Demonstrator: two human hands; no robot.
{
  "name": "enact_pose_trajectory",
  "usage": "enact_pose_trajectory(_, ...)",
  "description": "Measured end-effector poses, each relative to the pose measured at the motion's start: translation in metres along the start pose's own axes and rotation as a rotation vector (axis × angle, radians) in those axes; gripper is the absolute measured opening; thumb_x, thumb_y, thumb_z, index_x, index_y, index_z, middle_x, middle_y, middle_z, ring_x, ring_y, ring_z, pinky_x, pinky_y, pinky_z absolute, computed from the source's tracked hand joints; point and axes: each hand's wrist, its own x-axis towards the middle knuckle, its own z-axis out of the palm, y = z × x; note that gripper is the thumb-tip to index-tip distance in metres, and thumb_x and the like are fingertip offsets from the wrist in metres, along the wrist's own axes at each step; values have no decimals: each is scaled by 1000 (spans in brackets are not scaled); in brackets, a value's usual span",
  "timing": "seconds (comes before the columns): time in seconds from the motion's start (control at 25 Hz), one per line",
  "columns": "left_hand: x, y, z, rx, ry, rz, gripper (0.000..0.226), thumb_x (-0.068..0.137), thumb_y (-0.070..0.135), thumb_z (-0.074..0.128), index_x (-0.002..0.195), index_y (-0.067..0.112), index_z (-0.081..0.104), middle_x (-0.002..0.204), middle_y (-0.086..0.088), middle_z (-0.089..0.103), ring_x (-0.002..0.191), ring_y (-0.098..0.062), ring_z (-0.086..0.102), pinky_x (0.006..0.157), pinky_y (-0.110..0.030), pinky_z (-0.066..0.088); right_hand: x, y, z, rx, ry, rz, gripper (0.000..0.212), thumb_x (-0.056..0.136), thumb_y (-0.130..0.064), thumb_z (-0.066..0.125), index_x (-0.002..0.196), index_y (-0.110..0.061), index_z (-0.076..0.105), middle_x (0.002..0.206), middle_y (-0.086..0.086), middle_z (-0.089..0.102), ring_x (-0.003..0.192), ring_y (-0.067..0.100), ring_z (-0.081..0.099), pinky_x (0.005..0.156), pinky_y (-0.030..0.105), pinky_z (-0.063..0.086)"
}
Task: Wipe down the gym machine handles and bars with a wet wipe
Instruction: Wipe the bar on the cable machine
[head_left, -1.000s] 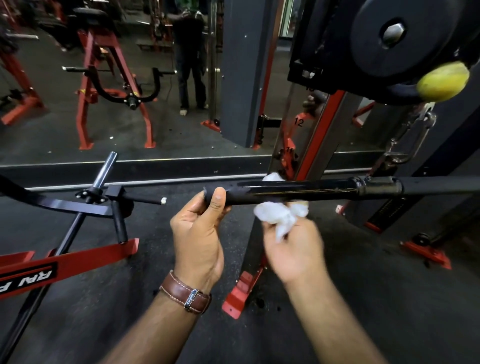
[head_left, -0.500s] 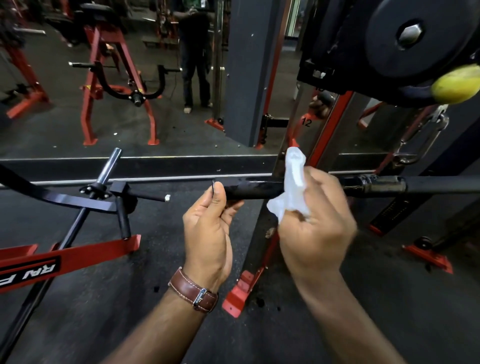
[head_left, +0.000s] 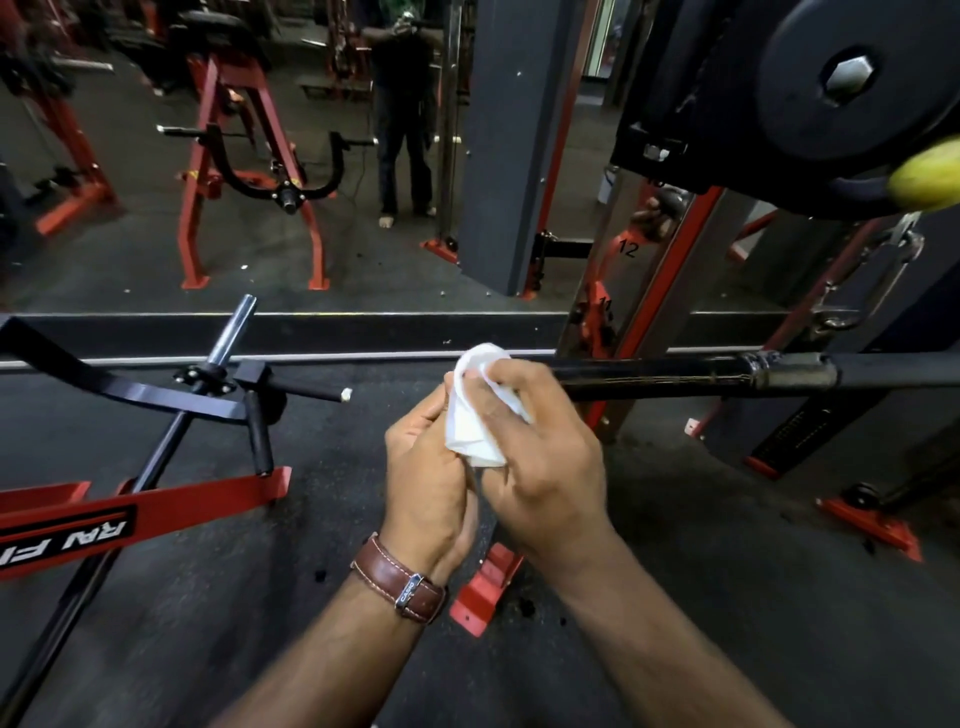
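Observation:
A black horizontal bar (head_left: 654, 375) of the gym machine runs from the right edge toward the middle of the view. Its left end is hidden under a white wet wipe (head_left: 470, 434). My right hand (head_left: 540, 457) grips the wipe, wrapped over that bar end. My left hand (head_left: 428, 480), with a brown watch strap on its wrist, lies close beside the right hand and touches the wipe from the left; I cannot see whether it still holds the bar.
A black and red machine frame (head_left: 156, 506) with a steel peg (head_left: 231, 332) stands to the left. Black weight plates (head_left: 852, 88) and a yellow ball (head_left: 924, 179) hang at upper right. A mirror ahead reflects red machines and a standing person (head_left: 402, 130).
My right hand slid the wipe leftward along the bar to its end. My left hand let go of the bar tip and came up against the wipe.

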Motion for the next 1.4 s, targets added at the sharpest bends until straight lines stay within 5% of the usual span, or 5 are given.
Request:
enact_pose_trajectory(0.24, -2, 0, 2, 30, -14, 32, 26, 92, 20, 57, 96, 0, 74, 94, -13, 74, 89, -17, 70, 77, -24, 55, 7, 17, -22, -56, 113, 139, 34, 73, 9, 63, 104, 4, 74, 100, 18, 64, 89, 24, 62, 68, 33, 55)
enact_pose_trajectory(0.76, 1, -15, -1, 1, 57, 6, 9, 89, -2, 62, 92, 2, 70, 84, -6, 70, 83, -16, 64, 74, -27, 52, 57, -1, -17, -21, -454, 85, 14, 74, -16, 61, 83, -17, 72, 82, -6, 67, 77, 18, 41, 64, 35, 41)
enact_pose_trajectory(1.16, -2, -12, 0, 0, 75, 91, 29, 81, 21, 68, 101, -1, 66, 91, -9, 73, 88, -18, 69, 81, -26, 55, 46, 15, -34, -119, -213, 250, 24, 74, -7, 47, 88, -11, 66, 81, 3, 62, 77, 24, 48, 63, 40, 44)
enact_pose_trajectory(1.24, -1, -8, 1, 23, 69, 117, 22, 81, 20, 72, 97, 7, 66, 88, -7, 72, 86, -18, 67, 81, -28, 55, 22, 15, -55, 196, -37, 424, 18, 78, 1, 49, 82, -9, 64, 77, 7, 62, 72, 30, 59, 59, 40, 44)
enact_pose_trajectory(1.4, 5, -1, -2, 221, 95, 273, 10, 80, 17, 78, 82, 15, 69, 79, 0, 67, 80, -12, 61, 79, -28, 52, -31, 13, -35, 1056, -21, 1404, 21, 89, -9, 60, 70, -12, 69, 72, 7, 66, 62, 20, 60, 55, 32, 47)
